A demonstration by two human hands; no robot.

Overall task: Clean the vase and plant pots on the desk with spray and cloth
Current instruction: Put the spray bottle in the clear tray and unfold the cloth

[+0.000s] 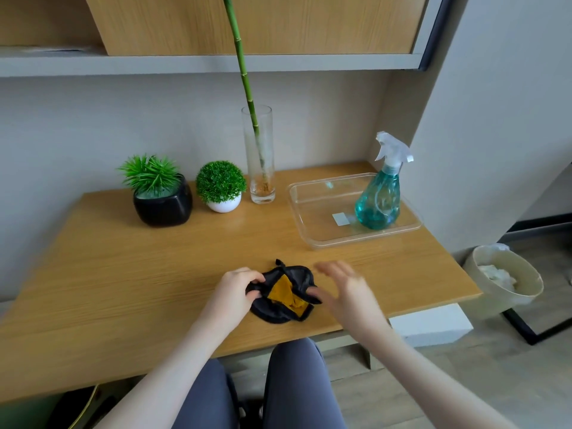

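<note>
A crumpled black and yellow cloth (286,294) lies near the desk's front edge. My left hand (236,287) grips its left side with curled fingers. Just right of the cloth, my right hand (340,287) is blurred, its fingers spread and its thumb touching the cloth's right edge. At the back stand a tall glass vase (258,156) with a bamboo stalk, a white round pot (223,207) with a green ball plant, and a black pot (163,207) with a spiky plant. A teal spray bottle (379,199) stands in a clear tray (312,233).
The wooden desk (123,274) sits under a grey shelf (185,65) with a wooden cabinet above. A beige waste bin (507,281) with white tissue stands on the floor to the right. My knees are below the desk's front edge.
</note>
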